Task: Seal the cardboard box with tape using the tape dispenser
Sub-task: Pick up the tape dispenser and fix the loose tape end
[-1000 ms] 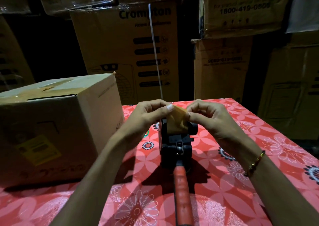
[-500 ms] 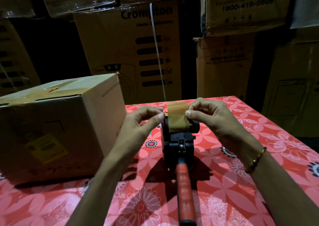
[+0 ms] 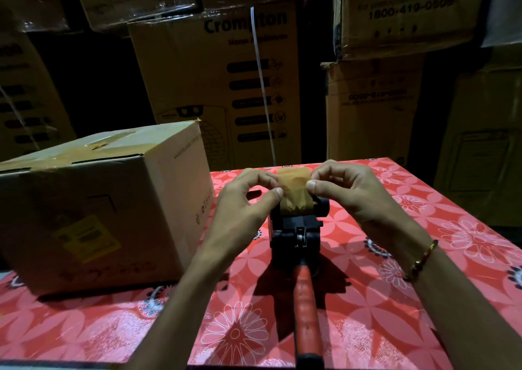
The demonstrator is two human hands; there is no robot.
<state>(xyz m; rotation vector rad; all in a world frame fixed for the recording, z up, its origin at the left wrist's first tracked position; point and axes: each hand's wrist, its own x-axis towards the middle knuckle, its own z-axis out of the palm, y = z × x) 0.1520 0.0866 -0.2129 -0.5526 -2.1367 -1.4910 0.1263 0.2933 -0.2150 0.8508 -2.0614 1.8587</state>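
A black tape dispenser (image 3: 296,231) with a red handle (image 3: 305,310) lies on the table, handle toward me. A strip of brown tape (image 3: 293,197) stands up from its front. My left hand (image 3: 245,203) pinches the strip's left edge between thumb and fingers. My right hand (image 3: 347,191) pinches its right edge. The cardboard box (image 3: 99,200) stands at the left on the table, apart from both hands. Old brown tape runs across its top flaps.
The table wears a red flowered cloth (image 3: 423,256). Tall stacks of cardboard cartons (image 3: 220,81) fill the dark wall behind the table. A white strap (image 3: 262,87) hangs down one carton. A beaded bracelet (image 3: 421,259) circles my right wrist.
The tape strip has been drawn up and spread flat from a crumpled fold. Both hands have moved slightly apart along its edges. The dispenser and box have stayed put.
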